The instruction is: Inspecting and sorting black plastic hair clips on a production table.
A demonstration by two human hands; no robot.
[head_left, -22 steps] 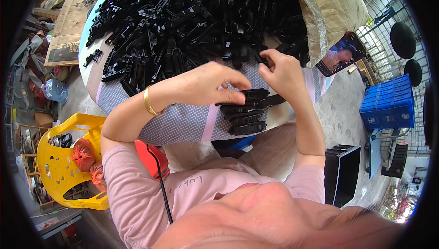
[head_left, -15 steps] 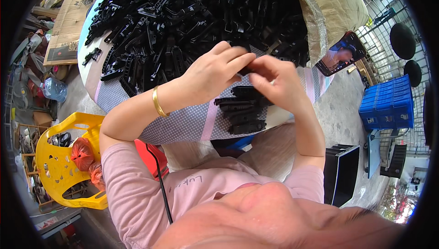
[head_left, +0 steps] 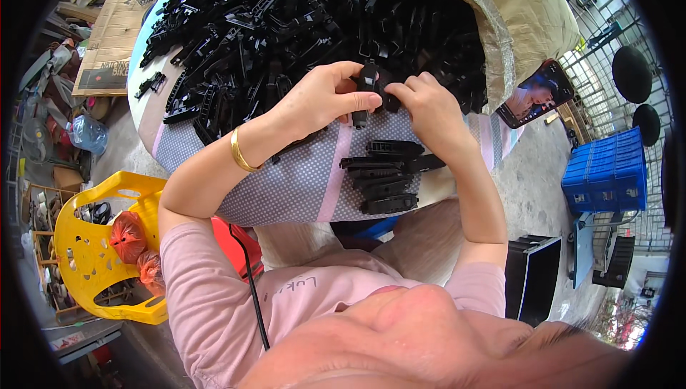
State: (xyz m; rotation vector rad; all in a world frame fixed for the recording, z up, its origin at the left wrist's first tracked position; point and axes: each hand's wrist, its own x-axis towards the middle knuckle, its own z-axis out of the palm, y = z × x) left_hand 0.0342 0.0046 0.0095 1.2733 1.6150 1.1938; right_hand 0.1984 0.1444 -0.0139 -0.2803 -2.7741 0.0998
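Over the near part of a cloth-covered round table (head_left: pixel 286 187), both hands are raised close together. Between thumb and fingers, my left hand (head_left: pixel 325 98) grips a narrow black plastic part (head_left: pixel 367 92), held roughly upright. My right hand (head_left: pixel 432 114) is closed in a pinch just right of that part, its fingertips against something dark that blends with the pile behind. Below the hands lies a small stack of similar black plastic parts (head_left: pixel 386 176), laid side by side. Beyond them spreads a big heap of loose black plastic parts (head_left: pixel 264 38).
A beige woven sack (head_left: pixel 532 10) leans over the heap's right side, with a phone (head_left: pixel 536 94) beside it. To the left stands a yellow chair (head_left: pixel 71 246) with red plastic bags (head_left: pixel 128 237). A blue crate (head_left: pixel 604 171) and black box (head_left: pixel 532 278) are on the right.
The hands have moved slightly apart and the left has turned, so the black part it grips now shows. The stack below looks much the same.
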